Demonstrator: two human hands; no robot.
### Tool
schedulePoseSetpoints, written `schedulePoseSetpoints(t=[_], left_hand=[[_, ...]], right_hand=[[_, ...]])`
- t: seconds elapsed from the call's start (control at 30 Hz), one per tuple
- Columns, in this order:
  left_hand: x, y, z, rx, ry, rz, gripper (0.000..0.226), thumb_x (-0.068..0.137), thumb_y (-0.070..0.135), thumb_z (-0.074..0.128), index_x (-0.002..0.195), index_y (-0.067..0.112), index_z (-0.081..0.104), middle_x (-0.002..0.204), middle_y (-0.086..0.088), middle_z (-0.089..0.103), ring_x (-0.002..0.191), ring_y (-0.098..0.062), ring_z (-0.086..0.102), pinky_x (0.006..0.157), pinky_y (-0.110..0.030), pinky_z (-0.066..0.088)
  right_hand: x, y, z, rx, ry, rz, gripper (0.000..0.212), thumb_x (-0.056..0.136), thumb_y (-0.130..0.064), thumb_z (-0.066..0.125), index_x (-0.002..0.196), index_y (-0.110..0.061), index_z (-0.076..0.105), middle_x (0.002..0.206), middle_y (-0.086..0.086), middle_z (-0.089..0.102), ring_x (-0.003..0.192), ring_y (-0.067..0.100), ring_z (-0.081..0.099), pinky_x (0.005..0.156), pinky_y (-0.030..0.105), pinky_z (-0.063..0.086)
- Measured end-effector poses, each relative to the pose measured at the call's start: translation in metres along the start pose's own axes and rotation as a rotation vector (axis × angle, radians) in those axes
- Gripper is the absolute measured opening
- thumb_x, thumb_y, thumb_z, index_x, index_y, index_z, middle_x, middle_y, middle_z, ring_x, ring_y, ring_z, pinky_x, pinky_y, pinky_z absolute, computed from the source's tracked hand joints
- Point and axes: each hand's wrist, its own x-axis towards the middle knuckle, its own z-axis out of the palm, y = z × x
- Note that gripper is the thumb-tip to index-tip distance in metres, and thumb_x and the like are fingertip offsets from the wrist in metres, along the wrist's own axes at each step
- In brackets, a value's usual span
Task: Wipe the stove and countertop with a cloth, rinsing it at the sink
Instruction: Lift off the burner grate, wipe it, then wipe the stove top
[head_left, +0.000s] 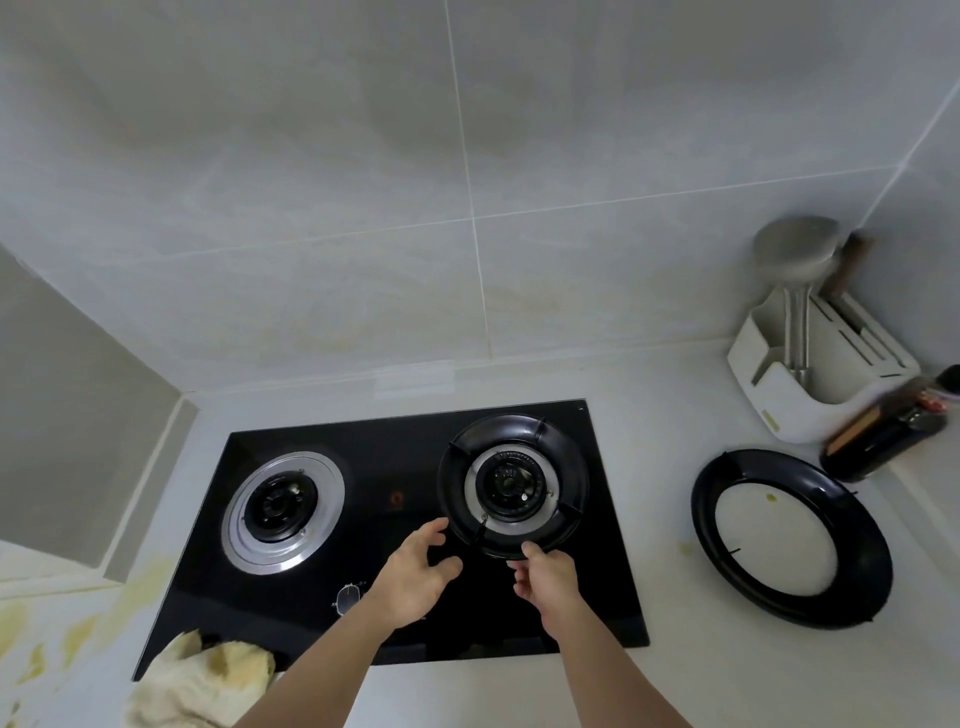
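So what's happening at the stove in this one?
A person has both hands at the pan support on the stove's right burner: the right hand grips its near rim, and the left hand is open beside it. The other support lies on the countertop. The cloth sits unused at the stove's near-left corner.

The cloth (208, 680) at the near left is cut off by the lower picture edge. The dark bottle (883, 431) at the far right is blurred and clipped by the right edge; its label cannot be read. The left hand (415, 577) hides part of the stove's (363, 519) knob.
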Motion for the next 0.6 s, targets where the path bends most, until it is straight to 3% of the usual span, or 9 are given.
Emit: schedulePoseSetpoints(t=[0.1,0.2,0.3,0.43,0.6], left_hand=[[0.002,0.001,0.002,0.024,-0.019,0.013,0.062,0.099,0.034,0.061,0.155,0.031,0.035,0.137,0.009,0.054,0.117,-0.018,0.062,0.102,-0.034,0.052],[0.002,0.006,0.008,0.008,-0.055,0.012,0.044,0.101,0.028,0.059,0.144,0.028,0.051,0.12,0.009,0.066,0.099,-0.015,0.068,0.086,-0.022,0.054],[0.004,0.022,0.018,-0.007,-0.063,0.051,0.026,0.104,0.025,0.056,0.128,0.03,0.063,0.113,0.003,0.072,0.085,-0.01,0.068,0.074,-0.014,0.051],[0.003,0.034,0.042,-0.067,-0.053,0.06,0.02,0.104,0.024,0.056,0.12,0.03,0.068,0.108,0.004,0.074,0.08,-0.01,0.069,0.066,-0.012,0.047],[0.004,0.051,0.077,-0.134,-0.016,0.079,0.019,0.104,0.019,0.056,0.112,0.022,0.073,0.097,0.003,0.078,0.07,-0.012,0.07,0.063,-0.013,0.047]], right_hand=[[-0.006,-0.005,-0.011,-0.071,-0.001,0.014,0.033,0.101,-0.033,0.064,0.101,0.0,0.068,0.086,0.016,0.076,0.061,0.017,0.06,0.052,0.029,0.05],[-0.013,-0.009,-0.037,0.002,0.096,0.006,0.045,0.099,-0.044,0.06,0.094,-0.001,0.074,0.082,0.017,0.076,0.055,0.017,0.055,0.046,0.027,0.044],[-0.023,-0.019,-0.076,0.255,0.257,-0.043,0.046,0.099,-0.045,0.06,0.095,0.0,0.072,0.079,0.012,0.069,0.052,0.015,0.046,0.043,0.026,0.037],[-0.033,-0.029,-0.13,0.555,0.366,-0.021,0.04,0.096,-0.042,0.068,0.101,-0.002,0.066,0.093,0.011,0.07,0.06,0.017,0.052,0.05,0.027,0.044],[-0.03,-0.029,-0.186,0.608,0.382,-0.015,0.033,0.099,-0.036,0.068,0.109,-0.004,0.068,0.107,0.007,0.073,0.076,0.019,0.062,0.058,0.032,0.047]])
